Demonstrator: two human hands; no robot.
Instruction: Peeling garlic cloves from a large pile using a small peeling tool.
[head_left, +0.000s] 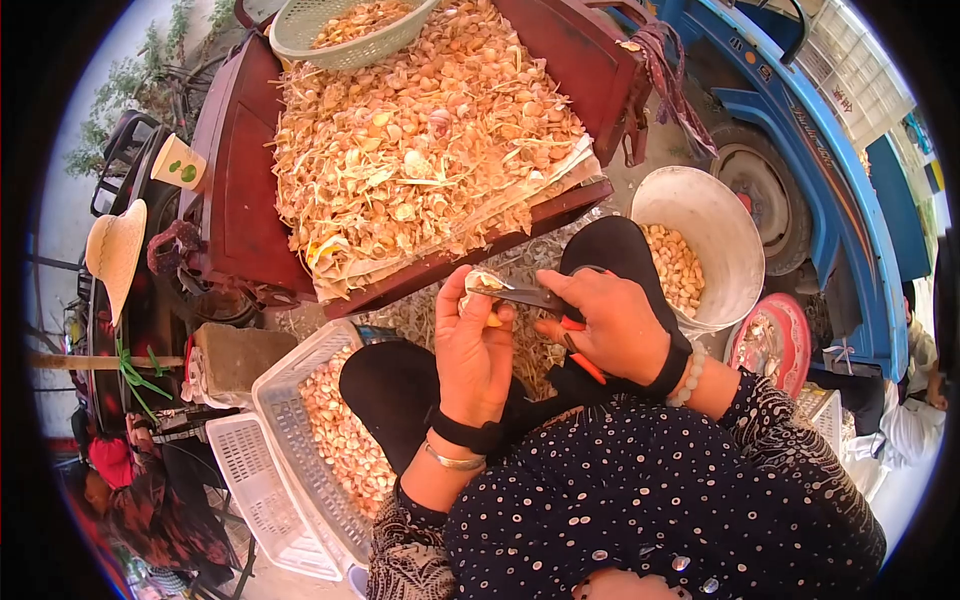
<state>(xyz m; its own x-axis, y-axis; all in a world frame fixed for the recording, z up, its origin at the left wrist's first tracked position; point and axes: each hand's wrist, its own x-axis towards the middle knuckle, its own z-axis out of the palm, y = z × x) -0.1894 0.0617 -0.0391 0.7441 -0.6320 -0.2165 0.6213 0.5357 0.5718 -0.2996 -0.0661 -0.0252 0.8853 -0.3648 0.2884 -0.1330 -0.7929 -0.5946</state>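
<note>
Between the thumb and fingers of my left hand (471, 356) is a garlic clove (484, 282) with pale papery skin. My right hand (619, 319) grips scissors (529, 297) with red-orange handles, their dark blades pointing left against the clove. Both hands are above my lap, in front of a dark red wooden cart bed (240, 172). Garlic cloves and loose skins (420, 142) cover its paper-lined floor. By my right knee stands a pale bucket (731, 255) with peeled-looking cloves (671, 262) inside. A plastic crate (279, 390) of cloves (341, 431) is beside my left leg.
A pale green basket (352, 54) with cloves rests on the far pile. An emptier white crate (251, 480) lies at left, near a block (244, 360). A red basin (791, 337) and blue truck (862, 225) are on the right. Other people sit at both sides.
</note>
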